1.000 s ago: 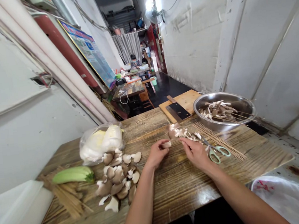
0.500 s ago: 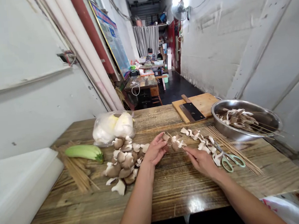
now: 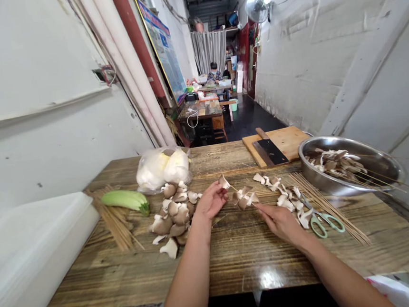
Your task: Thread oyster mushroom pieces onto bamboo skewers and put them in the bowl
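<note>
My left hand point(image 3: 212, 201) pinches a small oyster mushroom piece point(image 3: 223, 182) at the free tip of a thin wooden skewer point(image 3: 234, 188). My right hand point(image 3: 276, 220) is closed on the other end of that skewer, where several brown and white mushroom pieces point(image 3: 244, 198) are threaded. Left of my left hand lies a heap of oyster mushrooms point(image 3: 176, 215). Beyond my right hand are loose mushroom stems point(image 3: 285, 199) and scissors with pale green handles point(image 3: 325, 222), lying beside a row of bare skewers point(image 3: 329, 207).
A steel bowl point(image 3: 395, 182) at the right holds filled skewers. Behind are a cutting board point(image 3: 289, 141) with a cleaver point(image 3: 269, 151) on it and a plastic bag point(image 3: 163, 169). A green gourd point(image 3: 124, 202) rests on more skewers point(image 3: 116, 225). White plastic containers point(image 3: 37, 254) stand left.
My left hand has brought a separate mushroom piece to the skewer's tip, apart from the threaded ones. My right hand keeps its hold. The whole view has shifted slightly.
</note>
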A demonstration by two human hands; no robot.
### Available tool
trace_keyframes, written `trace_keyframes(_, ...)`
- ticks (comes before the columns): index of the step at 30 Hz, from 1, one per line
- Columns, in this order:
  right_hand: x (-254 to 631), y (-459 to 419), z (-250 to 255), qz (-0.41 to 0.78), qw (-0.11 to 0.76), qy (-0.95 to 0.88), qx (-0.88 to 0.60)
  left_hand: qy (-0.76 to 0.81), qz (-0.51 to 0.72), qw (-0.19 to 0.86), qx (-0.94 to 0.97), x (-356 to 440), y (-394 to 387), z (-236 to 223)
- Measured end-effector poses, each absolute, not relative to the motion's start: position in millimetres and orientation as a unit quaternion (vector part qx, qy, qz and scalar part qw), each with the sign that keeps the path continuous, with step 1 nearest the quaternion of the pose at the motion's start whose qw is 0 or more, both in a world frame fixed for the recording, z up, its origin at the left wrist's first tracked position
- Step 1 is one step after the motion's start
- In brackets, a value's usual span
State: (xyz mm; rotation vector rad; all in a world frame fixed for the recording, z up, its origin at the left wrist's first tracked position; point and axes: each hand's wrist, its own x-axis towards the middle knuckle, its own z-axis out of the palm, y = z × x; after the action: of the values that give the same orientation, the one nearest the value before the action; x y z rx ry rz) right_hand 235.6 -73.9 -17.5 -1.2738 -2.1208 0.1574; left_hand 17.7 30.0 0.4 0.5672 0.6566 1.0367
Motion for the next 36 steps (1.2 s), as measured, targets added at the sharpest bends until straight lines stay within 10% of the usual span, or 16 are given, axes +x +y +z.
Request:
trace_keyframes(25, 229, -79, -9, 0.076, 0.308, -0.81, -0.493, 0.354, 0.488, 0.697, 0.389, 23, 22, 1)
trace_keyframes(36, 246, -76, 1, 0.033, 0.527, -0.645, -0.553, 0.558, 0.444, 0.294, 0.636, 25, 26, -4)
